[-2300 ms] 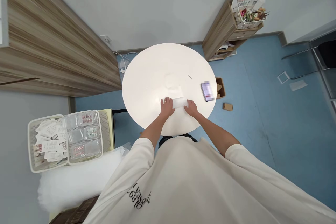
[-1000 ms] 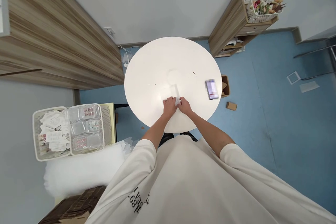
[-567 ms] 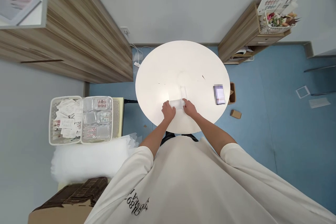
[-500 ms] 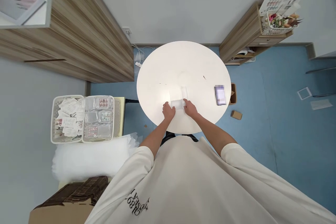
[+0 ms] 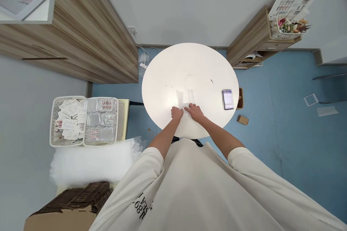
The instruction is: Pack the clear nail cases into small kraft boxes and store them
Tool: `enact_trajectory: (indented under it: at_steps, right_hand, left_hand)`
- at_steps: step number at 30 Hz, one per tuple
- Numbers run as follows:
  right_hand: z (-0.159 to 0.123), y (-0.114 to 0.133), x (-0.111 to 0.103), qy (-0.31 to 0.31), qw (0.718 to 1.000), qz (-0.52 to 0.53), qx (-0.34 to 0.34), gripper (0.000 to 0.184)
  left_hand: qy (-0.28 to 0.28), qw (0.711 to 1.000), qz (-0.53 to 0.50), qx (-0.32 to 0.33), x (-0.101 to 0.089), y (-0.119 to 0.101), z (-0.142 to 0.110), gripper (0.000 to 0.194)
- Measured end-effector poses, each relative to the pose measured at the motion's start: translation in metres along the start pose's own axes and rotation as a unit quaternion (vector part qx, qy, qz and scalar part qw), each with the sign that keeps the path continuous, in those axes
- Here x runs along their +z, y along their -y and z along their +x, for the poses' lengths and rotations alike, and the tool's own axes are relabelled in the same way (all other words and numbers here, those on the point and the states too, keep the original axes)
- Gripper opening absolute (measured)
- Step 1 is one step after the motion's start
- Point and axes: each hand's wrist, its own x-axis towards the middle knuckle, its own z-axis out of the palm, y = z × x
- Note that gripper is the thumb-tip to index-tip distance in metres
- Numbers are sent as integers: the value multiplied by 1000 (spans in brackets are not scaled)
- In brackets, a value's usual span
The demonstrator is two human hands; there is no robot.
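Observation:
A small, thin, translucent white sheet, which looks like soft packing material [image 5: 180,97], lies near the front of the round white table [image 5: 165,65], with folded or raised flaps. My left hand [image 5: 177,113] is closed at its near left edge, fingers curled in on the material. My right hand [image 5: 195,112] lies palm down at the near right, fingers stretched out and apart over the folded edge. A second flap or strip [image 5: 191,96] stands just beyond the right fingers. Whether anything lies inside the fold is hidden by my hands.
A phone-like object [image 5: 228,99], blurred out, lies at the table's right. Left are white baskets [image 5: 118,124] with cards and clear boxes, a stack of white packing sheets [image 5: 92,164] and a brown carton [image 5: 62,220]. A tall wooden cabinet [image 5: 108,39] and a small box [image 5: 243,120] flank the table.
The near part of the white sheet is folded or gathered under my hands, which have drawn closer together. My right fingers have spread flat, and a flap now shows beyond my left hand.

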Motion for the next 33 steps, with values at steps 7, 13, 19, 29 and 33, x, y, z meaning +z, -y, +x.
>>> enact_trajectory:
  at_steps: [7, 13, 19, 29, 33]
  right_hand:
    - [-4, 1, 2, -45, 997, 47, 34, 64]
    - [-8, -6, 12, -100, 984, 117, 93, 52]
    - [-8, -13, 12, -114, 974, 150, 121, 46]
    - [-25, -30, 3, -79, 979, 185, 29, 68]
    - [-26, -36, 9, -75, 986, 151, -7, 63]
  left_hand:
    - [28, 998, -38, 29, -2, -7, -4, 28]
    - [56, 993, 6, 105, 6, -31, -17, 24]
    - [61, 986, 60, 141, 21, -46, -26, 24]
    - [99, 972, 64, 202, 21, -42, -32, 37]
    - [49, 940, 175, 287, 11, -31, -35, 46]
